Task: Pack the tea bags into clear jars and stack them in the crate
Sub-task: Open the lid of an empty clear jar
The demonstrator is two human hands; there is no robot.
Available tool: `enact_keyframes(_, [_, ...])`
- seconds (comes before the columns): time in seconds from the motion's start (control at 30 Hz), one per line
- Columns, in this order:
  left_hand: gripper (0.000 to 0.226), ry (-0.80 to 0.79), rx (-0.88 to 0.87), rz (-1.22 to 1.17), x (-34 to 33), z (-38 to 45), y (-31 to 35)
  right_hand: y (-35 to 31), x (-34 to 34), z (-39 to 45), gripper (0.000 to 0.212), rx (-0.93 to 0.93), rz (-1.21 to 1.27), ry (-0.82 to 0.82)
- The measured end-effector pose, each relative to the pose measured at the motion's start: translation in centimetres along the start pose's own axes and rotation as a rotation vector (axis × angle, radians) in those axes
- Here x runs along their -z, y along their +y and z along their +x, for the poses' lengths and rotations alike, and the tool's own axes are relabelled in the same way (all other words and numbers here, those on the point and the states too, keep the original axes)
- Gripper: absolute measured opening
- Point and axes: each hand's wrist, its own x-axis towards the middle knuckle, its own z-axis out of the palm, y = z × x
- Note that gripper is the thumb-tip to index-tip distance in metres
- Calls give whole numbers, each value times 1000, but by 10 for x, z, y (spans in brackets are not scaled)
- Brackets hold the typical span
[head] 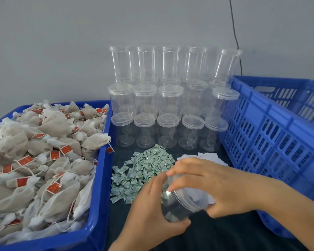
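Note:
A clear jar (pixel 183 201) lies tilted between both hands above the dark table. My left hand (pixel 149 212) grips its body from below and the left. My right hand (pixel 212 187) curls round its lid end from the right. A blue tray (pixel 98 205) on the left is heaped with tea bags (pixel 36 160) carrying red tags. Stacked clear jars (pixel 169 102) with lids stand at the back centre. A blue slotted crate (pixel 272 134) stands at the right.
A pile of small green-and-white sachets (pixel 143 173) lies in front of the jars, just beyond my hands. White paper slips (pixel 207 156) lie to its right. A grey wall and a black cable (pixel 235 33) are behind.

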Motion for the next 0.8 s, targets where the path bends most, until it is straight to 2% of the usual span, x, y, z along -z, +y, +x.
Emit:
enact_keyframes(0.07, [92,-55,94,-164,3,0,-3,5,4,-7,82,9,-102,33])
enact_keyframes(0.13, [89,-51,125,-244,6,-1,-5,13,9,-13,81,-51,-50,131])
enact_keyframes(0.33, [91,86,186,-391,-3,2,-6,56,-4,4,74,-374,579,734])
enact_keyframes(0.43, [94,152,214,-486,-7,6,-10,79,-28,29,59,-618,748,892])
enact_keyframes(0.57, [88,230,255,-559,-12,6,-16,102,-65,64,62,-936,667,823])
enact_keyframes(0.8, [105,367,310,-472,-11,5,-16,124,-96,95,60,-1068,458,617])
